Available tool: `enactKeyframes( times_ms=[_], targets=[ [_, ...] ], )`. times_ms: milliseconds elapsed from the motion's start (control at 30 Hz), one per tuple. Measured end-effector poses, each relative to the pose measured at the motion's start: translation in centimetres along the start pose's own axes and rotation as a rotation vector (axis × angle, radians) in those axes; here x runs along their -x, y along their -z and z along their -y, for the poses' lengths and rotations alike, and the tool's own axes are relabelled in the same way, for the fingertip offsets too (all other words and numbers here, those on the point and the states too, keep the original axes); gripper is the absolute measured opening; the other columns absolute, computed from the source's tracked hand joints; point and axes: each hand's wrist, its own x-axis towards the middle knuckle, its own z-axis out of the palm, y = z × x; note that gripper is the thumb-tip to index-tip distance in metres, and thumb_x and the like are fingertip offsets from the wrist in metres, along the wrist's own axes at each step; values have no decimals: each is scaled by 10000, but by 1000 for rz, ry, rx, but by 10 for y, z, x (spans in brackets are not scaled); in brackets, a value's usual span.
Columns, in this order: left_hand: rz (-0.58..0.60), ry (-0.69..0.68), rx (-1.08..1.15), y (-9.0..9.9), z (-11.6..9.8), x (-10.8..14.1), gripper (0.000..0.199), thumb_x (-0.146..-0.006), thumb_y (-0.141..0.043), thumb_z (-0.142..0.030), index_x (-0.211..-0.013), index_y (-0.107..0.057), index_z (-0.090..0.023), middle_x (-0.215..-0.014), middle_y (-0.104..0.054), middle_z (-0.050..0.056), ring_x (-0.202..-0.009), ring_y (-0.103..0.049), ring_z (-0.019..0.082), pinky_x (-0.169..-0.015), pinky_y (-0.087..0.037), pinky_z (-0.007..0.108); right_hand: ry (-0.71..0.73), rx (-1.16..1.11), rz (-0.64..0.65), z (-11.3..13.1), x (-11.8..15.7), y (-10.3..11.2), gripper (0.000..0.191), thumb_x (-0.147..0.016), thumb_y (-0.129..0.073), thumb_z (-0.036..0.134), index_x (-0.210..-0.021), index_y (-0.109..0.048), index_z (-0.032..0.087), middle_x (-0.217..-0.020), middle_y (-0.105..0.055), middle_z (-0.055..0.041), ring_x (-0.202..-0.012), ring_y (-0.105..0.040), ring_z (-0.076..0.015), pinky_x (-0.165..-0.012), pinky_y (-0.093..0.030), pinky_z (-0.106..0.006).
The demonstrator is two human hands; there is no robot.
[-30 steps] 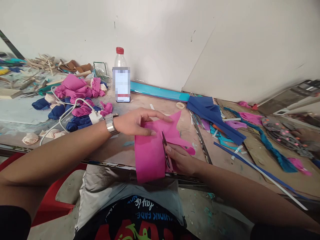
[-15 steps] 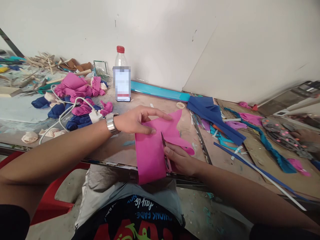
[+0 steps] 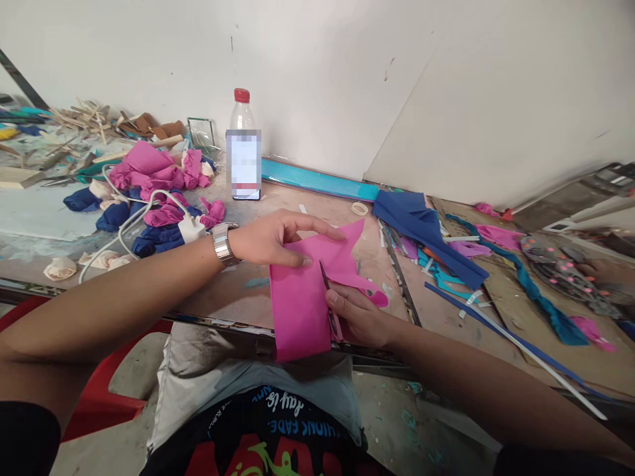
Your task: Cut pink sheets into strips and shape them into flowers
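Note:
My left hand point(image 3: 278, 241) lies over the upper left part of a bright pink sheet point(image 3: 301, 311), which looks like cloth or crepe paper. Its thumb and fingers pinch the sheet, with the index finger stretched along the top. In my right hand point(image 3: 360, 316) is a pair of scissors point(image 3: 333, 317), whose dark blades point up and away from me across the sheet. Pointed, uneven flaps of pink spread to the right of the blades. The lower end of the sheet hangs over the table's front edge, above my lap.
A phone point(image 3: 244, 165) leans on a red-capped bottle point(image 3: 241, 106). Leftward lie pink and navy bundles point(image 3: 149, 168), a white charger point(image 3: 191, 228) with cable, and wood sticks point(image 3: 94, 122). Blue cloth point(image 3: 411, 215), a teal strip point(image 3: 533, 291) and a white stick point(image 3: 555, 373) lie rightward.
Both hands, the scissors and the pink sheet stay almost in the same place. The sheet's hanging lower edge sits slightly higher, and the view has shifted a little.

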Motion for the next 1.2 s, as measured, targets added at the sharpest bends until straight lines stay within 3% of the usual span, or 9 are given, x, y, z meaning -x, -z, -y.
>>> enactKeyframes(
  times_ms=[233, 600, 700, 833, 1000, 1200],
  targets=[
    [67, 6, 82, 0, 2, 0, 575, -769, -735, -69, -1327, -664, -192, -1418, -621, 156, -1005, -725, 171, -738, -596, 209, 12, -5, -4, -1, 0, 0, 597, -941, -570, 630, -1332, -622, 181, -1179, -727, -93, -1218, -615, -252, -1092, -454, -438],
    [42, -18, 75, 0, 1, 0, 574, -742, -757, -44, -1292, -692, -195, -1385, -643, 166, -1066, -721, 215, -779, -610, 255, 52, 101, -7, 3, 0, 0, 584, -964, -534, 619, -1326, -629, 171, -1141, -734, -91, -1206, -611, -245, -1125, -419, -438],
    [55, -6, 82, 1, 3, 0, 573, -764, -747, -59, -1315, -675, -194, -1313, -689, 155, -956, -739, 175, -724, -593, 221, 47, 65, 1, -1, -1, 1, 583, -947, -547, 638, -1277, -652, 170, -1100, -738, -89, -1159, -637, -245, -1097, -445, -433],
    [83, 41, 74, 0, 5, 1, 590, -774, -760, -103, -1347, -648, -189, -1102, -765, 118, -592, -678, 81, -515, -492, 163, 37, 52, 7, -7, -2, 4, 603, -931, -555, 658, -1197, -677, 131, -1067, -731, -104, -1074, -660, -260, -1033, -483, -452],
    [97, 81, 74, 1, 3, 1, 601, -784, -731, -98, -1372, -617, -146, -782, -752, 46, -496, -623, 80, -455, -420, 155, 52, 104, 10, -7, -3, 7, 591, -940, -533, 659, -1139, -689, 124, -1027, -720, -102, -1043, -654, -262, -1015, -492, -462],
    [86, 71, 84, 2, 4, 2, 609, -783, -701, -75, -1379, -603, -150, -974, -767, 95, -544, -626, 64, -478, -435, 154, 80, 116, 37, -6, -3, 7, 548, -967, -519, 624, -1155, -680, 135, -985, -714, -83, -1029, -647, -234, -1019, -485, -438]
  ],
)
